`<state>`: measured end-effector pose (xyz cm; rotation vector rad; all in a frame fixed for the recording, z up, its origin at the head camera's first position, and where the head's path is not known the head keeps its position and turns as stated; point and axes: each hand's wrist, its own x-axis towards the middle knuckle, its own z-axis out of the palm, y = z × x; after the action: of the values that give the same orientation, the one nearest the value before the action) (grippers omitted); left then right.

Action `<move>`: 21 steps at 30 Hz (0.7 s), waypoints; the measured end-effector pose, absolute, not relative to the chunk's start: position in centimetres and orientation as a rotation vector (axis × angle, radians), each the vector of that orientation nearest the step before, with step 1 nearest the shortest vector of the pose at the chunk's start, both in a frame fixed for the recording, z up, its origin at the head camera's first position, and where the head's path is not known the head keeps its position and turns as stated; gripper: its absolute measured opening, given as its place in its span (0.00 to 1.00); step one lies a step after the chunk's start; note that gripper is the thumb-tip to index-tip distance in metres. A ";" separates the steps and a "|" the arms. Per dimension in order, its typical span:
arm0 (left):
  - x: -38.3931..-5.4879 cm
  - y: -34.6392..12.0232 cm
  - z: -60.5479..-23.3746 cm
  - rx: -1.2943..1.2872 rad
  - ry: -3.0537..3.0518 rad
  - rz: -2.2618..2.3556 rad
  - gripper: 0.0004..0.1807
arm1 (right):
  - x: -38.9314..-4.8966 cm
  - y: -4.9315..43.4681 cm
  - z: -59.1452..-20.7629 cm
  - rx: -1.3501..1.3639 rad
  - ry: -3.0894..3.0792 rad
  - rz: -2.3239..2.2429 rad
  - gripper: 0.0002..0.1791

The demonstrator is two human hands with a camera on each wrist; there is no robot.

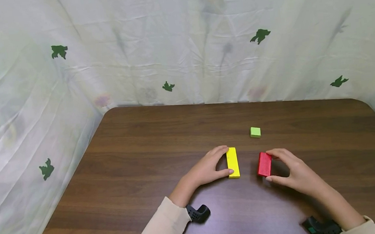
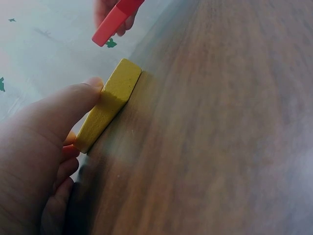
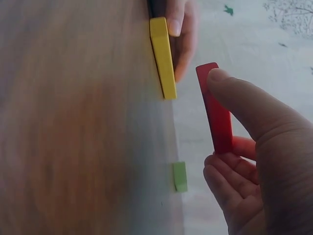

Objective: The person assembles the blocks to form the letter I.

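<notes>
A long yellow block [image 1: 232, 161] lies flat on the brown table, and my left hand [image 1: 205, 170] grips it from its left side. In the left wrist view the thumb [image 2: 78, 100] presses on the yellow block, with the other fingers towards its far end. My right hand [image 1: 296, 174] pinches a red block [image 1: 264, 164] by its two ends, thumb at the near one. The right wrist view has the red block [image 3: 217, 107] raised above the tabletop, tilted, to the right of the yellow block. A gap separates the two blocks.
A small light green block [image 1: 255, 132] sits on the table [image 1: 143, 147] beyond both hands. Behind the table's far edge hangs a pale curtain [image 1: 184, 46] with green leaf-like patches. Black devices [image 1: 199, 213] are worn on both wrists.
</notes>
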<state>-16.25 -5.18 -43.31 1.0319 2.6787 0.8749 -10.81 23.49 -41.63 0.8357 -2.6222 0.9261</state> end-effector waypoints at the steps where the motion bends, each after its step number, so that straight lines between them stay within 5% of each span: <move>1: -16.2 -5.2 -43.3 1.032 2.679 0.875 0.40 | -10.8 23.3 -41.7 0.842 -2.626 0.931 0.39; 21: -16.2 -5.1 -43.2 1.033 2.683 0.876 0.39 | -9.6 20.8 -41.8 1.025 -2.613 0.953 0.39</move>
<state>-16.15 -5.14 -43.15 1.0333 2.6826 0.8756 -9.64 20.82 -41.80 1.0245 -2.6131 0.9530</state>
